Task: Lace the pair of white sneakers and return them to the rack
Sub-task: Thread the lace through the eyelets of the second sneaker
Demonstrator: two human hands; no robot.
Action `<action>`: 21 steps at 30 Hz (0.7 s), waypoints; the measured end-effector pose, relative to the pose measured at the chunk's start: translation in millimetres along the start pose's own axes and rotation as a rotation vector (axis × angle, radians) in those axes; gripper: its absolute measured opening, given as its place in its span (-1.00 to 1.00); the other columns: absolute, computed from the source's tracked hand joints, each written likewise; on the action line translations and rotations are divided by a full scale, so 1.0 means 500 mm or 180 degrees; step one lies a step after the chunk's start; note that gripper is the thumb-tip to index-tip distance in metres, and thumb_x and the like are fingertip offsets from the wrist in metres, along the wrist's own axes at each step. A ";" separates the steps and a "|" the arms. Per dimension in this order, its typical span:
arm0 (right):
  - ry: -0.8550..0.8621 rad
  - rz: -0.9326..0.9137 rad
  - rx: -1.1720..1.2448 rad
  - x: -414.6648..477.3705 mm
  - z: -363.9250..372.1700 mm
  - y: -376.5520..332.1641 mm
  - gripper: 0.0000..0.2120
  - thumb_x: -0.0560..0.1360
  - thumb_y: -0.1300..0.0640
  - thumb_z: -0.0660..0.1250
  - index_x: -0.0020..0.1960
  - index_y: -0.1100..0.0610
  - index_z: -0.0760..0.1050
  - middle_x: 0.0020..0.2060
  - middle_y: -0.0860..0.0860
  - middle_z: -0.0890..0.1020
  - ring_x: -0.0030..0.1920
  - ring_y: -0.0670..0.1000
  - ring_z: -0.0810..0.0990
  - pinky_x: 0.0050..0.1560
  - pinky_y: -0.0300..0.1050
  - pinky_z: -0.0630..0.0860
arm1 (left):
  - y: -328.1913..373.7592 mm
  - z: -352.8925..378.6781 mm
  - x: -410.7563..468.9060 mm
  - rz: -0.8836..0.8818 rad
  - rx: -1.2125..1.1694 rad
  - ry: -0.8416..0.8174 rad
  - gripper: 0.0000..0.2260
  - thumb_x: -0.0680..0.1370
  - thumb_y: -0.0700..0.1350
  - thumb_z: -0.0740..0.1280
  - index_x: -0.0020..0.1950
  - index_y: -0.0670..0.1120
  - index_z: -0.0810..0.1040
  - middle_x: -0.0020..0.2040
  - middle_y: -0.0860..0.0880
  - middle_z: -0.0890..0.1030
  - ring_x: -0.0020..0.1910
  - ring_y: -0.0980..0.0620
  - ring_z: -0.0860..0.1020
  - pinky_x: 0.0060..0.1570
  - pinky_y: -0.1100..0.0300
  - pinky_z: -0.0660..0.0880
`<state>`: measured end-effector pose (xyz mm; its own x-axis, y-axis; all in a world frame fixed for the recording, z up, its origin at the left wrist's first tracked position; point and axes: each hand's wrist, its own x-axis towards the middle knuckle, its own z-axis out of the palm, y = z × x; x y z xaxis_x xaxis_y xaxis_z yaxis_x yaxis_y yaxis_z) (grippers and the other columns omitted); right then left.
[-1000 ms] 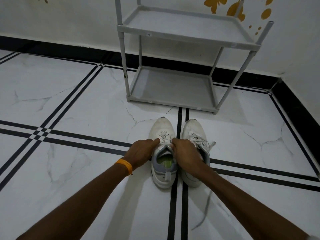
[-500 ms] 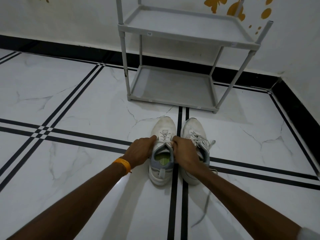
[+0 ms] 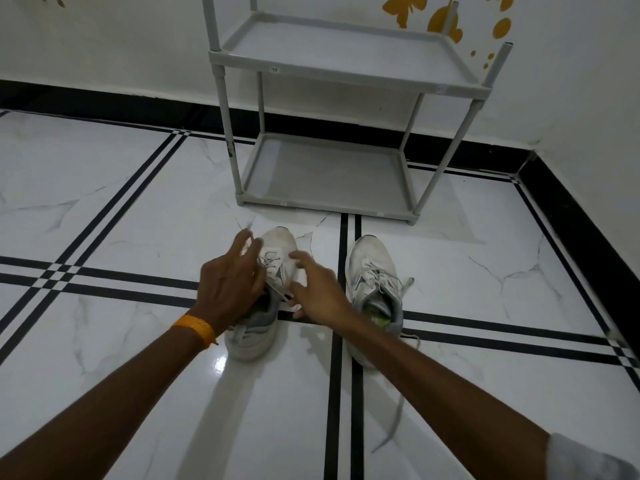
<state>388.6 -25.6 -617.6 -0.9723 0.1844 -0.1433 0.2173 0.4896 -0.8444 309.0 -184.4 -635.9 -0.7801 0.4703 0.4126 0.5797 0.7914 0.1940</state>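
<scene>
Two white sneakers stand on the floor, toes toward the rack. The left sneaker (image 3: 278, 249) has a short stretch of lacing near its toe. My left hand (image 3: 227, 284) lies over its collar and left side, fingers spread toward the toe. My right hand (image 3: 317, 287) hovers at its right side, fingers apart, thumb low by the sole. The right sneaker (image 3: 372, 268) stands apart to the right, loosely laced, with one lace end (image 3: 393, 424) trailing back over the floor. The grey two-shelf rack (image 3: 346, 76) stands just beyond, both shelves bare.
White marble floor tiles with black stripe lines (image 3: 341, 393) run under the shoes. A black skirting (image 3: 571, 209) and white wall close off the back and right. An orange band (image 3: 195, 329) sits on my left wrist.
The left sneaker has slid left, away from the right one. Both hands have let go of its collar and now have their fingers spread over the lace area.
</scene>
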 end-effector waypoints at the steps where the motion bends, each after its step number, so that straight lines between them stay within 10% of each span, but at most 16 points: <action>1: 0.0221 -0.0052 -0.0068 -0.007 -0.028 0.008 -0.58 0.55 0.23 0.31 0.36 0.00 0.36 0.18 0.00 0.51 -0.12 0.12 0.70 -0.29 -0.06 0.66 | 0.031 -0.005 0.013 0.0064 -0.0079 0.0116 -0.71 0.51 -0.09 0.34 0.20 -0.15 0.51 0.31 -0.13 0.50 -0.36 -0.08 0.57 -0.43 0.23 0.45; 5: 0.0993 0.0316 -0.0805 -0.035 -0.170 0.073 -0.78 0.52 0.17 0.38 0.16 0.10 0.56 0.06 0.00 0.65 -0.02 0.00 0.64 -0.12 -0.31 0.50 | 0.136 0.001 0.070 -0.0310 -0.1228 0.0231 -0.80 0.48 -0.20 0.35 0.10 -0.11 0.55 0.13 -0.08 0.57 -0.19 0.00 0.55 -0.18 0.11 0.55; 12: 0.0506 0.0891 -0.1296 -0.076 -0.239 0.155 -0.88 0.44 0.16 0.42 -0.04 0.17 0.58 -0.09 0.14 0.67 -0.20 0.16 0.65 -0.11 0.16 0.63 | 0.249 0.115 0.057 0.0937 -0.1891 -0.1807 -0.72 0.55 -0.20 0.30 0.27 -0.09 0.53 0.23 -0.10 0.61 0.15 -0.05 0.57 0.15 0.16 0.48; 21: 0.0412 0.1438 -0.0405 -0.072 -0.258 0.158 -0.74 0.50 0.16 0.43 -0.35 0.16 0.51 -0.46 0.13 0.62 -0.54 -0.03 0.53 -0.50 -0.23 0.48 | 0.279 0.118 0.076 0.0084 -0.2442 -0.1889 -0.90 0.60 -0.18 0.15 -0.05 -0.18 0.41 -0.18 -0.16 0.57 -0.29 -0.03 0.49 -0.31 0.10 0.47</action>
<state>451.9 116.2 -612.5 -0.7614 0.5031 -0.4087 0.6318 0.4349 -0.6416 346.5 -33.0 -645.7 -0.6346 0.7712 -0.0503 0.4305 0.4068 0.8057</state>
